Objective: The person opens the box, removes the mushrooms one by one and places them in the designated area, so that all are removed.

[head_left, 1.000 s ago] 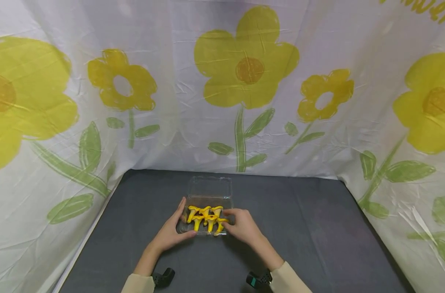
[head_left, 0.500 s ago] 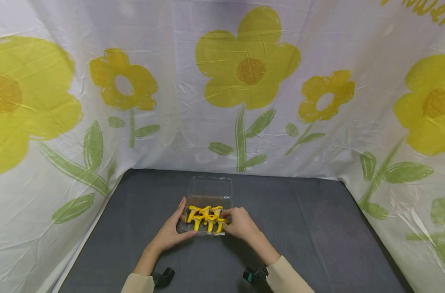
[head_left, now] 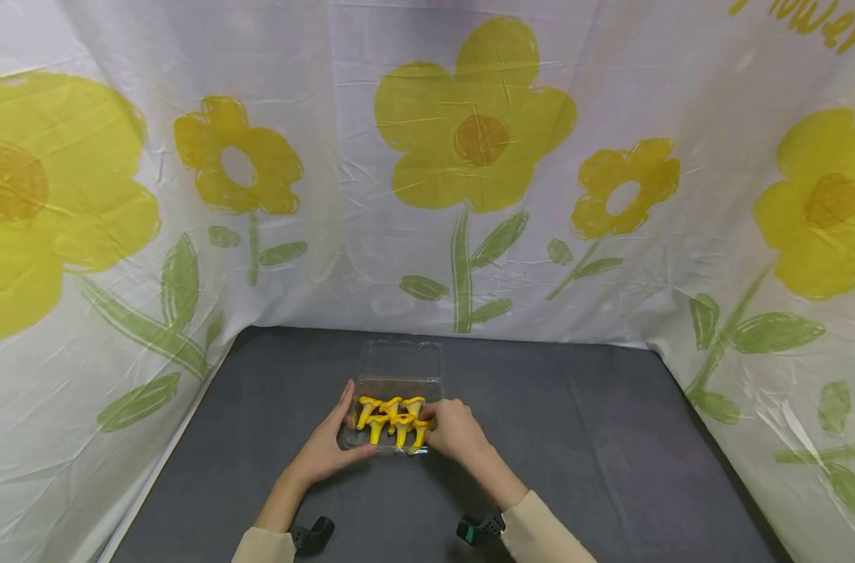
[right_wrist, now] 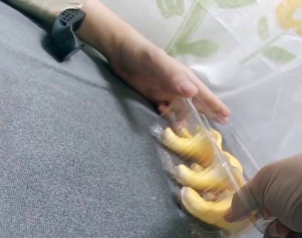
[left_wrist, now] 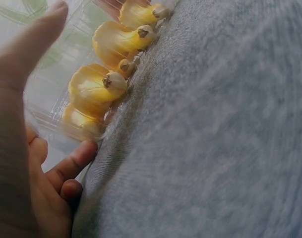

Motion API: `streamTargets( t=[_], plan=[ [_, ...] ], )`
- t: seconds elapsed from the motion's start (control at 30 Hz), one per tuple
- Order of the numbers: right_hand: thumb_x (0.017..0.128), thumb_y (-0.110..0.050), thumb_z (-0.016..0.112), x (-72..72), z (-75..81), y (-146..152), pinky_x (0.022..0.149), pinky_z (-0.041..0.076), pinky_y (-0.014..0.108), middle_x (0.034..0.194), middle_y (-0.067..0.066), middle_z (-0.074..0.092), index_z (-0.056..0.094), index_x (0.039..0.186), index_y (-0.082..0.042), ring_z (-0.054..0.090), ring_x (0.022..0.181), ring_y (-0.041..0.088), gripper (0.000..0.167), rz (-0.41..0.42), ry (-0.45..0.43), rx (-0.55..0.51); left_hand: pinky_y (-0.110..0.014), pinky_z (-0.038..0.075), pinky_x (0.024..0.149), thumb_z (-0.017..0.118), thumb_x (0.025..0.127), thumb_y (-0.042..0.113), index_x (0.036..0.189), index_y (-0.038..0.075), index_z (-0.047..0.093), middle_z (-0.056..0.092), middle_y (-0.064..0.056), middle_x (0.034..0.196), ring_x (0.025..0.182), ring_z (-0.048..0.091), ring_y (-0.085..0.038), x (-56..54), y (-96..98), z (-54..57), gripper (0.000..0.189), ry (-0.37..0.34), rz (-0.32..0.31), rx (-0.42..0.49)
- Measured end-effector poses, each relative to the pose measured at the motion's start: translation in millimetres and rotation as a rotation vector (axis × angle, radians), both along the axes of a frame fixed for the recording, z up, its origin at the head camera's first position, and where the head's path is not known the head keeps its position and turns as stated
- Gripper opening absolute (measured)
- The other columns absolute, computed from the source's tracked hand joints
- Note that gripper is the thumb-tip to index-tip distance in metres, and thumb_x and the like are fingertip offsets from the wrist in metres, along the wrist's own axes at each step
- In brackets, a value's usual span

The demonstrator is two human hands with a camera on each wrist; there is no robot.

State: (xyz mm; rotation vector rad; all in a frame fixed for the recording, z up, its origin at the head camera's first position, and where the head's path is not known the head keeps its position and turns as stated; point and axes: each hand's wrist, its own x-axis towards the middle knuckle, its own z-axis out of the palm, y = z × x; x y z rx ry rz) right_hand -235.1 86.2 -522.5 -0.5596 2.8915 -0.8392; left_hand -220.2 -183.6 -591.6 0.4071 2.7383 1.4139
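Observation:
A clear plastic clamshell box (head_left: 399, 386) stands on the dark cloth with its lid (head_left: 402, 360) tipped back. Inside, several yellow chanterelle-like mushrooms (head_left: 377, 428) lie in two rows, stems toward me. My left hand (head_left: 325, 447) holds the box's left end, thumb at the front and fingers along the side. At the right end, my right hand (head_left: 457, 430) reaches over the rim and pinches the front-row mushroom (head_left: 420, 435). In the right wrist view its thumb (right_wrist: 242, 201) lies against that mushroom; its other fingertips are mostly hidden.
Dark grey cloth (head_left: 575, 438) covers the table around the box. White curtains (head_left: 343, 258) printed with yellow flowers rise at the back and both sides. Each wrist wears a black strap device, the left one (head_left: 313, 535) and the right one (head_left: 480, 528).
My right hand has moved slightly left, farther over the box's right end, its fingers drawing in around the mushroom there. The left hand and the box stay nearly still.

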Motion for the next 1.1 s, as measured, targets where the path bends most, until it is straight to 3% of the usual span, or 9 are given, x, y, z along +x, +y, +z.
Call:
streamTargets(
  t=[0.07,0.17,0.27,0.5,0.83,1.03,1.1],
  plan=[
    [0.085,0.003,0.074,-0.3,-0.1,0,0.051,0.035,0.024,0.108,0.012,0.081,0.083,0.111,-0.005,0.047,0.058,0.007,0.028,0.005,0.001,0.005,-0.062,0.042,0.107,0.090,0.083,0.049,0.173,0.022,0.004,0.013,-0.013,0.178,0.121,0.053,-0.028,0.1,0.9,0.2,0.127,-0.007,0.009,0.005],
    [0.086,0.003,0.075,-1.3,0.0,0,0.052,0.037,0.025,0.109,0.012,0.081,0.083,0.111,-0.005,0.052,0.063,0.008,0.028,0.013,0.005,0.016,-0.065,0.041,0.109,0.090,0.082,0.051,0.173,0.023,0.004,0.009,-0.012,0.179,0.125,0.052,-0.031,-0.5,1.8,-0.2,0.128,-0.011,0.018,0.007],
    [0.087,0.001,0.076,-1.2,0.8,0,0.055,0.043,0.025,0.109,0.011,0.081,0.083,0.111,-0.005,0.058,0.067,0.008,0.025,0.016,0.009,0.018,-0.062,0.042,0.106,0.090,0.083,0.051,0.173,0.024,0.004,0.009,-0.011,0.179,0.120,0.052,-0.029,-1.1,1.7,-1.1,0.128,-0.013,0.020,0.000],
    [0.092,-0.003,0.075,1.2,0.3,2,0.053,0.048,0.022,0.102,0.010,0.081,0.083,0.107,-0.004,0.055,0.058,0.004,0.017,0.026,0.048,-0.014,-0.063,0.043,0.106,0.089,0.083,0.052,0.173,0.024,0.003,0.010,-0.011,0.179,0.119,0.053,-0.029,-1.1,1.8,-1.2,0.128,-0.023,0.022,-0.007],
    [0.095,-0.006,0.078,3.5,-3.8,8,0.055,0.049,0.022,0.106,0.008,0.081,0.084,0.107,-0.008,0.064,0.065,0.004,0.014,0.013,0.131,-0.049,-0.053,0.043,0.096,0.090,0.083,0.050,0.173,0.024,0.003,0.022,-0.013,0.176,0.108,0.052,-0.025,-0.2,2.9,1.1,0.128,-0.022,0.025,-0.009],
    [0.097,-0.007,0.078,5.0,-2.2,12,0.063,0.053,0.024,0.107,0.006,0.081,0.083,0.109,-0.010,0.070,0.076,0.009,0.014,0.023,0.167,-0.071,-0.051,0.042,0.092,0.090,0.083,0.049,0.173,0.024,0.004,0.018,-0.012,0.177,0.103,0.051,-0.022,-1.3,2.9,1.0,0.127,-0.006,0.018,-0.007],
    [0.098,-0.008,0.077,4.9,-1.8,13,0.059,0.049,0.023,0.109,0.006,0.081,0.083,0.112,-0.010,0.063,0.064,0.007,0.015,0.022,0.161,-0.089,-0.050,0.042,0.091,0.090,0.083,0.049,0.173,0.023,0.004,0.017,-0.012,0.177,0.102,0.051,-0.021,-1.9,2.8,0.5,0.127,-0.004,0.015,-0.008]
  ],
)
